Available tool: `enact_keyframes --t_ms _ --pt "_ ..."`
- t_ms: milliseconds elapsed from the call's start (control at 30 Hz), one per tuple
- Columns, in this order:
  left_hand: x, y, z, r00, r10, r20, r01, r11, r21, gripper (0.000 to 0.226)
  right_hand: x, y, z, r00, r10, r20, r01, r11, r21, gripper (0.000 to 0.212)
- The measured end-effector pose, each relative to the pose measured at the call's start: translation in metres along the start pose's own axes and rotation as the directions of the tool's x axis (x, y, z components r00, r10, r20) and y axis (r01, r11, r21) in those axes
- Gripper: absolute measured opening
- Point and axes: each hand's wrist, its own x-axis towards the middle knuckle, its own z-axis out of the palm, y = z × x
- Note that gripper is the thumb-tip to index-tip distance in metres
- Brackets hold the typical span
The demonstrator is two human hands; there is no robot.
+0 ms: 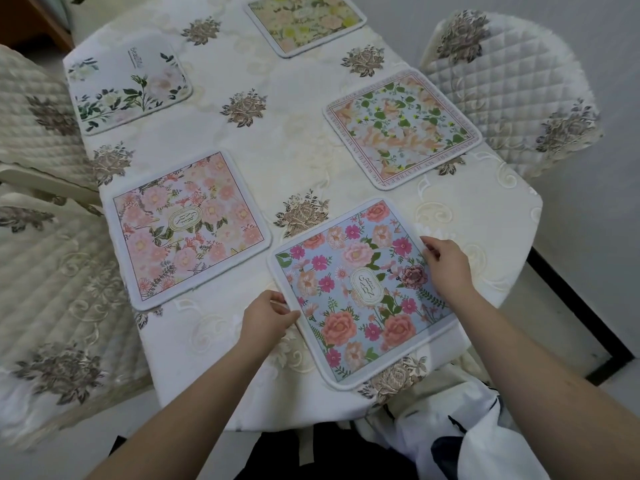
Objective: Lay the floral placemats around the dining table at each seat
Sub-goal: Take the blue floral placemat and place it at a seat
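A blue placemat [360,292] with pink and peach flowers lies at the table's near end. My left hand [266,317] pinches its left edge and my right hand [446,265] grips its right edge. Four more floral placemats lie flat on the cream tablecloth [277,147]: a pink one [190,226] at the near left, a white one with green leaves [128,84] at the far left, a peach and green one [401,126] at the right, and a yellow-green one [304,20] at the far end.
Quilted cream chairs stand at the left [45,209] and at the far right [509,91]. White and dark clothing [450,434] fills the bottom of the view. Grey floor with a black strip [581,310] lies to the right of the table.
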Motion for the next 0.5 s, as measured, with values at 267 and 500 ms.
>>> enact_keyframes --t_ms 267,500 --pt "0.002 0.000 -0.002 0.999 0.012 -0.032 -0.011 1.000 0.026 0.030 0.000 -0.002 0.003 0.998 0.046 -0.039 -0.046 0.999 0.012 0.036" --pt "0.001 0.030 0.005 0.928 0.302 -0.220 -0.297 0.953 0.054 0.028 -0.012 -0.051 0.029 0.990 -0.136 -0.027 0.136 0.991 -0.007 0.035"
